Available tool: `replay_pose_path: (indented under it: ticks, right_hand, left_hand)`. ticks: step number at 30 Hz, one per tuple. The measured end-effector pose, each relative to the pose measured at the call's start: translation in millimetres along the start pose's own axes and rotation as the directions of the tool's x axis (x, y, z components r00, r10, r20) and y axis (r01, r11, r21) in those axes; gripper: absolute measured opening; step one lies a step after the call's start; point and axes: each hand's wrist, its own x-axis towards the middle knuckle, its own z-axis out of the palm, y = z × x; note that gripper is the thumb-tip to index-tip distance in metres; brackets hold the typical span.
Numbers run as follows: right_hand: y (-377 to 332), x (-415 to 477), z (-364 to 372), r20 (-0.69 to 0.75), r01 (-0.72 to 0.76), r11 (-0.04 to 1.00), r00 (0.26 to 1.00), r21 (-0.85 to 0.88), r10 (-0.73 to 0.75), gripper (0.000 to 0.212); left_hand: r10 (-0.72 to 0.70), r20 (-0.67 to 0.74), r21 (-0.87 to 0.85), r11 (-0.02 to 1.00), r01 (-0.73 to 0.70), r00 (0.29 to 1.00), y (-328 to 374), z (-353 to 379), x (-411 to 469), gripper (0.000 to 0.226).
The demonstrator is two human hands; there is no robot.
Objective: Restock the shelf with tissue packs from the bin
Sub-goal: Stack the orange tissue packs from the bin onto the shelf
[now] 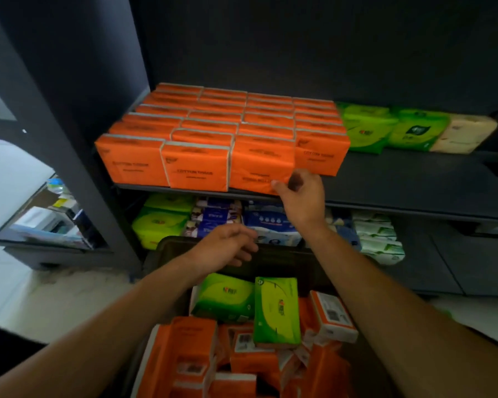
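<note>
Orange tissue packs stand in tight rows on the dark shelf (408,179). My right hand (301,193) grips the lower right corner of the front orange pack (259,165), third from the left at the shelf's edge. My left hand (227,247) hovers with loosely curled fingers above the far rim of the dark bin (285,259) and holds nothing. The bin below me holds several orange packs (193,349) and two green packs (276,311).
Green packs (365,127) and a cream pack (463,133) sit at the back right of the shelf, with bare shelf in front of them. The lower shelf holds green, blue and white packs (270,222). A dark upright post (78,156) stands at left.
</note>
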Motion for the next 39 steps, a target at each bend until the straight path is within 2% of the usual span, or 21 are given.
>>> replay_pose_path:
  ticks: [6, 13, 15, 18, 20, 22, 26, 28, 33, 36, 39]
  right_hand:
    - [-2.9, -6.7, 2.5, -0.085, -0.059, 0.997, 0.994, 0.045, 0.062, 0.028]
    - [-9.8, -32.0, -12.0, -0.127, -0.115, 0.993, 0.986, -0.021, 0.112, 0.021]
    - [-7.2, -44.1, -18.2, -0.05, -0.104, 0.994, 0.993, 0.036, 0.106, 0.019]
    - [-1.9, -62.4, -32.2, 0.162, -0.157, 0.967, 0.979, 0.202, 0.125, 0.021]
    - [0.7, -74.5, -41.1, 0.3, -0.236, 0.945, 0.94, 0.229, 0.162, 0.021]
    - [4.9, -85.9, -49.2, 0.423, -0.309, 0.934, 0.881, 0.177, 0.211, 0.018]
    - [22.5, -115.6, -58.7, 0.643, -0.386, 0.922, 0.698, -0.033, 0.315, 0.013]
    - [38.0, -135.0, -57.4, 0.688, -0.347, 0.929, 0.643, -0.133, 0.338, 0.011]
    - [88.6, -186.6, -44.2, 0.693, -0.212, 0.923, 0.612, -0.321, 0.381, 0.012]
    - [106.7, -210.6, -36.4, 0.726, -0.197, 0.896, 0.529, -0.399, 0.44, 0.016]
    - [111.5, -221.5, -27.5, 0.769, -0.159, 0.892, 0.457, -0.424, 0.447, 0.011]
  left_hand:
    - [0.005, 0.006, 0.073, 0.997, -0.005, 1.0, -1.4, 1.0, 1.3, 0.019]
    - [0.028, -0.005, 0.115, 0.993, -0.027, 1.0, 3.9, 3.7, -6.0, 0.021]
    - [0.034, -0.007, 0.126, 0.991, -0.033, 0.999, 1.9, 5.8, -8.5, 0.021]
    - [0.03, 0.0, 0.159, 0.987, -0.03, 1.0, -5.4, 9.1, -11.0, 0.019]
    - [0.007, 0.017, 0.204, 0.979, -0.011, 1.0, -15.9, 12.1, -14.4, 0.019]
    - [-0.009, 0.031, 0.257, 0.966, 0.0, 0.999, -26.2, 16.4, -17.2, 0.019]
    - [-0.053, 0.047, 0.36, 0.932, 0.033, 0.997, -45.1, 29.0, -27.9, 0.02]
    - [-0.064, 0.065, 0.395, 0.918, 0.033, 0.996, -57.1, 37.9, -30.4, 0.021]
    - [-0.061, 0.078, 0.458, 0.889, 0.019, 0.995, -93.2, 61.0, -37.5, 0.022]
    - [-0.101, 0.003, 0.426, 0.9, 0.09, 0.995, -123.6, 75.1, -46.4, 0.023]
    - [-0.156, 0.055, 0.54, 0.836, 0.102, 0.986, -153.6, 82.2, -54.2, 0.018]
